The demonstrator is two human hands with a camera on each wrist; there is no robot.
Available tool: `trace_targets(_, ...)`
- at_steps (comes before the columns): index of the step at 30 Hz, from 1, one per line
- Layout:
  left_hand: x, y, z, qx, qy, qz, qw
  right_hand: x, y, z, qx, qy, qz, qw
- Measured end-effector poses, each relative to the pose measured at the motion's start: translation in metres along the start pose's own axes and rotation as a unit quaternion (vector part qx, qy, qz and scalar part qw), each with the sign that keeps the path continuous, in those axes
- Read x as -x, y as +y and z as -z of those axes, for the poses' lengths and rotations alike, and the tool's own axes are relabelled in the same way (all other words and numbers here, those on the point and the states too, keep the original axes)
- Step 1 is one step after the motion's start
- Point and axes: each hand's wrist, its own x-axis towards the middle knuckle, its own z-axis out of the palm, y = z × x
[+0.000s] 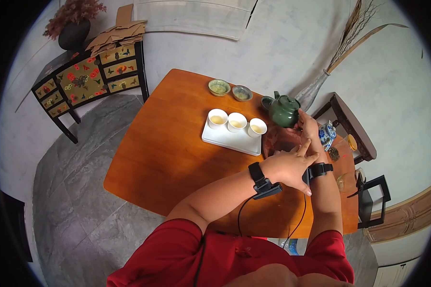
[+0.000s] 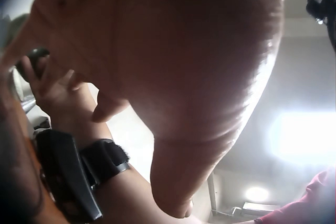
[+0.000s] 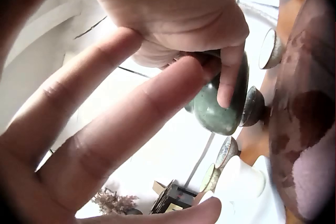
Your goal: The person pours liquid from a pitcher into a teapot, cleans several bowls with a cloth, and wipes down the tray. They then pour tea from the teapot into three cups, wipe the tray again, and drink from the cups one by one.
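My right hand (image 1: 308, 126) grips a dark green lidded teapot (image 1: 285, 113) at its near right side, and the fingers hide its handle. In the right wrist view one finger of that hand lies along the rounded body of the teapot (image 3: 218, 111). My left hand (image 1: 292, 168) lies across the right wrist with fingers spread and straight, beside the black wrist strap (image 1: 320, 169). Its palm fills much of the left wrist view. To the left, three white cups (image 1: 236, 123) of pale yellow liquid stand on a white tray (image 1: 230, 142).
A reddish-brown, wet-looking board (image 3: 294, 119) lies under the hands. Two small bowls (image 1: 219, 87) sit at the table's back edge. A blue-and-white jar (image 1: 327, 135) and a yellow-lidded jar (image 1: 352, 142) stand right of the arms. Behind the table is a tall vase (image 1: 313, 91) of dry branches.
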Motion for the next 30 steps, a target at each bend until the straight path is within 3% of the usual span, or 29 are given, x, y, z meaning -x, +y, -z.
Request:
trace_targets(2, 0.000, 0.000, -0.004, -0.038, 0.057, -0.019, 0.997, 0.004, -0.012, -0.007, -0.003, -0.022, 0.008, 1.000)
trace_targets(9, 0.007, -0.009, 0.011, -0.063, 0.139, -0.032, 0.988, -0.006, -0.033, -0.040, 0.052, -0.085, 0.009, 0.995)
trace_targets(15, 0.017, -0.008, 0.030, -0.051, 0.121, 0.028, 0.991, -0.014, -0.025, -0.063, 0.084, -0.101, -0.006, 0.991)
trace_targets(22, 0.023, -0.013, 0.039, -0.014, 0.121, 0.033, 0.992, -0.014, -0.025, -0.078, 0.059, -0.116, 0.001, 0.991)
trace_targets(28, 0.029, -0.011, 0.043, -0.052, 0.160, 0.038, 0.985, -0.013, -0.036, -0.100, 0.029, -0.149, 0.029, 0.988)
trace_targets(30, 0.030, -0.013, 0.041, -0.059, 0.209, 0.036, 0.976, -0.018, -0.034, -0.105, 0.046, -0.183, 0.025, 0.982)
